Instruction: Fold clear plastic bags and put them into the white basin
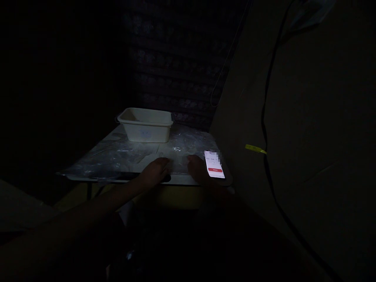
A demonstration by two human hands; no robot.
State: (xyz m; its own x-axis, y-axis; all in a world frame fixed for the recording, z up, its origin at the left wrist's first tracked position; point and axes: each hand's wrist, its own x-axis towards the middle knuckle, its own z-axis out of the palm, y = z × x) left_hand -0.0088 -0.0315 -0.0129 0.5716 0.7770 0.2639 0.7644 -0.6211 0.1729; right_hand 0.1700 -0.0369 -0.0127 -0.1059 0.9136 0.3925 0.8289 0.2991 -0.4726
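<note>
The scene is very dark. My left hand [155, 171] rests at the near edge of a small white table [188, 179], its fingers curled inward. To its right, my right hand [197, 167] bends toward it, fingers drawn together. Crinkled clear plastic film [179, 159] lies between and beyond the hands; whether either one grips it is too dim to see. A lit phone [215, 166] with a timer and a red button lies just right of my right hand. Behind my left hand stands a cream plastic tub [147, 132] with side handles.
More clear film [100, 156] spreads over the table's left side and hangs past its edge. At the right, a dark cable [266, 117] with a yellow tag [255, 149] runs down a plain wall or panel. A dark patterned curtain [176, 70] hangs behind.
</note>
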